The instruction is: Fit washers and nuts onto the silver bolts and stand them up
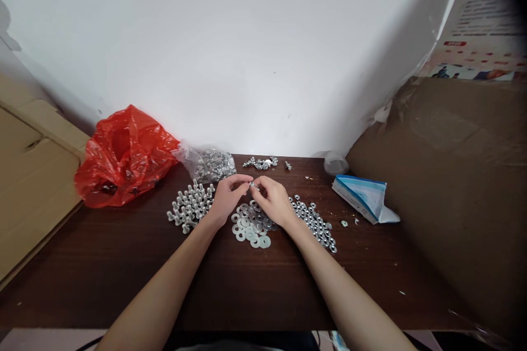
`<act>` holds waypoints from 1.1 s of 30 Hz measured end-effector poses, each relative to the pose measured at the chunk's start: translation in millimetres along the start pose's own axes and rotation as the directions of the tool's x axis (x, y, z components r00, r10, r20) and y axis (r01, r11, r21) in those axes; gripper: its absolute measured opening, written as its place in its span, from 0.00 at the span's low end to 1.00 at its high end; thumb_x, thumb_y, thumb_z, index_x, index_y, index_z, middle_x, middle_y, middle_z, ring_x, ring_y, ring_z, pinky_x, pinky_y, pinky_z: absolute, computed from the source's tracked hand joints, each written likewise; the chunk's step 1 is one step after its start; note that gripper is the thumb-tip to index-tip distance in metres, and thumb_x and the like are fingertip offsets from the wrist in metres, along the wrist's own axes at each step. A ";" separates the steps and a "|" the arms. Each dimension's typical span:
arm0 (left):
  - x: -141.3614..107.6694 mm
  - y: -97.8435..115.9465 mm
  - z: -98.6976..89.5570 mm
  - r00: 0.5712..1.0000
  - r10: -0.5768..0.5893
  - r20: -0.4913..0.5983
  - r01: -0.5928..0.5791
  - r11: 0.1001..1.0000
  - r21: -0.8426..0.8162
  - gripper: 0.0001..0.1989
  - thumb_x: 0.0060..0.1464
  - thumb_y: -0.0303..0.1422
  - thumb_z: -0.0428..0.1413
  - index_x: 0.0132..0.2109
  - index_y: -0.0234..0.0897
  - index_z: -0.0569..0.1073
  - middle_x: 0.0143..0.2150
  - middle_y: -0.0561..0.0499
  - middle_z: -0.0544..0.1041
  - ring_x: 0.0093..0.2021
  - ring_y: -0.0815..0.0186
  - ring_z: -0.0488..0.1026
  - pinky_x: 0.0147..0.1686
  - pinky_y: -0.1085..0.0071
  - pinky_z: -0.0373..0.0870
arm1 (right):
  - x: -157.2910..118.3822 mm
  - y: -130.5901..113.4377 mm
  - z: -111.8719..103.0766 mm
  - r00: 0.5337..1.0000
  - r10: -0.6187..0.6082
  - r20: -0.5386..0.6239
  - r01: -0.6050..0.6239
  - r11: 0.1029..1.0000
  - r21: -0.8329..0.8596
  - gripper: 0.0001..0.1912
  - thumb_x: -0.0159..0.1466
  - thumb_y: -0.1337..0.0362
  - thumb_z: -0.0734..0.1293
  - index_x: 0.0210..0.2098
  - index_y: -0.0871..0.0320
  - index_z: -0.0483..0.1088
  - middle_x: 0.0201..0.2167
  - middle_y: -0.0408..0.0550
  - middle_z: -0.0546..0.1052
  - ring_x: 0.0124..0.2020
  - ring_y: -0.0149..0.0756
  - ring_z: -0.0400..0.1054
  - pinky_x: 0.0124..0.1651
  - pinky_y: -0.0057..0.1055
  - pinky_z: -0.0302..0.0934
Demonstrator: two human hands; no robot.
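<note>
Head view: the table [296,290] is dark, reddish-brown wood grain with a bit of a sheen, and there's a lot of metal on it. Flat, round washers [246,223] lie in an overlapping heap in the middle, some dull grey, some paler. Left of them is a cluster of silvery bolts [189,208], lots of them standing on their heads, and on the right a spread of small shiny nuts [319,225] (tiny rings, basically). Behind, a crinkly see-through bag [216,165] full of metal bits sits against a glossy, crumpled red plastic bag [123,153], with a little row of loose hardware [261,164] near the plain white wall [247,55]. Over right there's a squashed blue-and-white carton [362,194].

As for the pose, both forearms angle inward from the bottom edge and the hands meet just above the washers. Left hand [227,197] has thumb and index pinching a small metal piece [252,184], and the right hand [274,200] pinches it from the other side, fingers curled. Too small to tell what the piece is exactly.
</note>
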State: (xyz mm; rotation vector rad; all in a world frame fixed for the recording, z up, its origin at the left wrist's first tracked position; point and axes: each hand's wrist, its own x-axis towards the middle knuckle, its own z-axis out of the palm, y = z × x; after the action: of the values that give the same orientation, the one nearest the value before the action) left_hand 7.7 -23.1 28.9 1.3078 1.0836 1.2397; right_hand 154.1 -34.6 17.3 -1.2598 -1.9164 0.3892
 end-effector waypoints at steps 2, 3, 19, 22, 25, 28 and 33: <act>0.4 -0.8 0.7 1.000 -0.010 -0.015 0.010 1.000 -0.017 0.12 0.43 0.35 0.61 0.36 0.34 0.79 0.35 0.48 0.79 0.30 0.69 0.70 0.33 0.71 0.68 | 0.2 -0.5 -0.3 1.000 -0.001 -0.001 0.001 1.000 0.003 0.06 0.63 0.63 0.60 0.32 0.56 0.66 0.29 0.43 0.72 0.29 0.33 0.65 0.34 0.28 0.56; 0.5 -1.1 0.9 1.000 -0.015 -0.022 0.015 1.000 -0.018 0.13 0.43 0.36 0.61 0.36 0.34 0.78 0.35 0.48 0.78 0.30 0.69 0.70 0.33 0.72 0.68 | 0.4 -0.6 -0.4 1.000 -0.001 -0.001 0.001 1.000 0.005 0.06 0.63 0.63 0.60 0.31 0.56 0.66 0.29 0.43 0.71 0.29 0.33 0.65 0.35 0.28 0.56; 0.9 -2.4 0.6 1.000 -0.009 -0.018 0.009 1.000 0.011 0.13 0.44 0.36 0.61 0.37 0.33 0.78 0.35 0.48 0.79 0.29 0.70 0.70 0.33 0.72 0.68 | -0.2 -0.9 -0.7 1.000 0.009 0.013 -0.009 1.000 0.004 0.07 0.63 0.62 0.60 0.31 0.56 0.66 0.29 0.44 0.72 0.31 0.34 0.66 0.37 0.28 0.57; 1.0 -2.6 -0.3 1.000 -0.001 0.000 0.001 1.000 0.028 0.12 0.44 0.36 0.61 0.35 0.32 0.79 0.32 0.48 0.79 0.28 0.70 0.70 0.32 0.72 0.67 | 0.3 -0.6 -0.5 1.000 0.010 0.012 -0.010 1.000 0.000 0.06 0.63 0.63 0.60 0.32 0.56 0.66 0.29 0.44 0.72 0.31 0.34 0.66 0.38 0.28 0.57; 1.4 -3.3 -1.6 0.999 0.032 0.013 -0.033 0.999 0.034 0.11 0.44 0.35 0.61 0.35 0.33 0.79 0.31 0.48 0.79 0.31 0.68 0.71 0.34 0.71 0.68 | 0.6 -0.6 -0.8 1.000 0.009 0.007 -0.009 1.000 -0.009 0.06 0.63 0.63 0.60 0.32 0.56 0.67 0.30 0.44 0.72 0.31 0.34 0.66 0.37 0.28 0.57; 1.8 -4.6 -2.6 0.998 0.048 0.034 -0.048 0.999 0.007 0.10 0.43 0.33 0.61 0.35 0.33 0.79 0.32 0.48 0.79 0.33 0.67 0.72 0.36 0.70 0.68 | 0.6 -0.7 -1.3 1.000 0.013 0.004 -0.013 1.000 -0.011 0.06 0.63 0.63 0.60 0.32 0.56 0.67 0.30 0.44 0.72 0.30 0.34 0.65 0.36 0.28 0.57; 1.7 -5.1 -2.1 0.999 0.044 0.012 -0.044 0.999 -0.004 0.12 0.44 0.34 0.61 0.37 0.34 0.78 0.35 0.48 0.79 0.31 0.69 0.71 0.35 0.70 0.68 | 0.9 -1.2 -1.8 1.000 0.012 0.005 -0.012 1.000 -0.006 0.07 0.63 0.62 0.59 0.31 0.56 0.66 0.30 0.44 0.72 0.30 0.34 0.65 0.35 0.28 0.57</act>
State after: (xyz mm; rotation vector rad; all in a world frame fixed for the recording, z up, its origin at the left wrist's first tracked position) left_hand 5.8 -20.7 24.0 1.3409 1.0482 1.2647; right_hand 154.5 -34.6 19.6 -1.2757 -1.9164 0.3934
